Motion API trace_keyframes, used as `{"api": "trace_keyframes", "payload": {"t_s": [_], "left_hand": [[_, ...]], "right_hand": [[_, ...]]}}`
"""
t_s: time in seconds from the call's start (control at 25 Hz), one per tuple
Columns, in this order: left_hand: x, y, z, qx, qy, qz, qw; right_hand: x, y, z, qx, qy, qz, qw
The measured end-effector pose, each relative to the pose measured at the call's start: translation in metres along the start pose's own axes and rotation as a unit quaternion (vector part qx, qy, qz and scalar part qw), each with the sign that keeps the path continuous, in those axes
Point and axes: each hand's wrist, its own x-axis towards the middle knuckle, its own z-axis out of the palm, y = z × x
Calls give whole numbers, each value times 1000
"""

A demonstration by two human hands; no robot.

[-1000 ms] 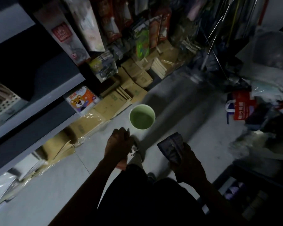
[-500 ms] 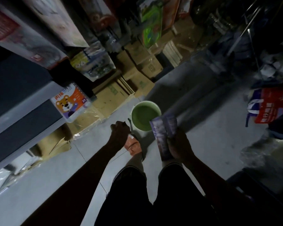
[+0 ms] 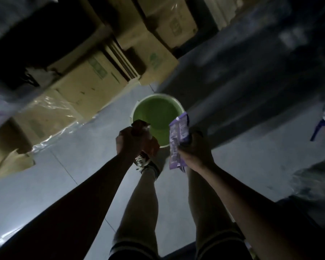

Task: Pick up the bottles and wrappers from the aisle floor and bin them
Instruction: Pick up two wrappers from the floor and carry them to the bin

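Purple wrapper (image 3: 177,141): I see it gripped in the right hand (image 3: 194,152), fingers curled round its lower half, its upper end standing just over the near right rim of the green bin (image 3: 159,117). Its long axis runs near-vertical in view, the free end pointing up and away from me toward the bin mouth. I judge it is held high and by the tail so that it can fall straight in once the grip loosens.

Dark wrapper (image 3: 139,126): clenched in the left hand (image 3: 130,142), fingers closed tight round it, at the near left rim of the bin. Only a crumpled tip shows above the fist, so I cannot tell its axis. An orange-brown piece (image 3: 152,147) shows just under this hand; I cannot tell whether it is held.

Surroundings: the bin stands on the grey aisle floor (image 3: 73,175), ahead of a shoe (image 3: 144,162); cardboard boxes (image 3: 90,81) lie to the bin's left, some under clear film.
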Motion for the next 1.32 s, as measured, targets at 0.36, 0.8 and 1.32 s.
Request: {"api": "trace_keyframes", "payload": {"t_s": [0.36,0.8,1.32], "left_hand": [[125,-31,107,-102,-119,-16,988],[10,-28,15,-80,-35,39,995],[-243,13,-121,155,66,227,959]], "right_hand": [[143,16,92,45,7,-65,997],[48,8,39,-98,-46,-5,994],[-188,-75,-151,-349,-98,-194,911]]}}
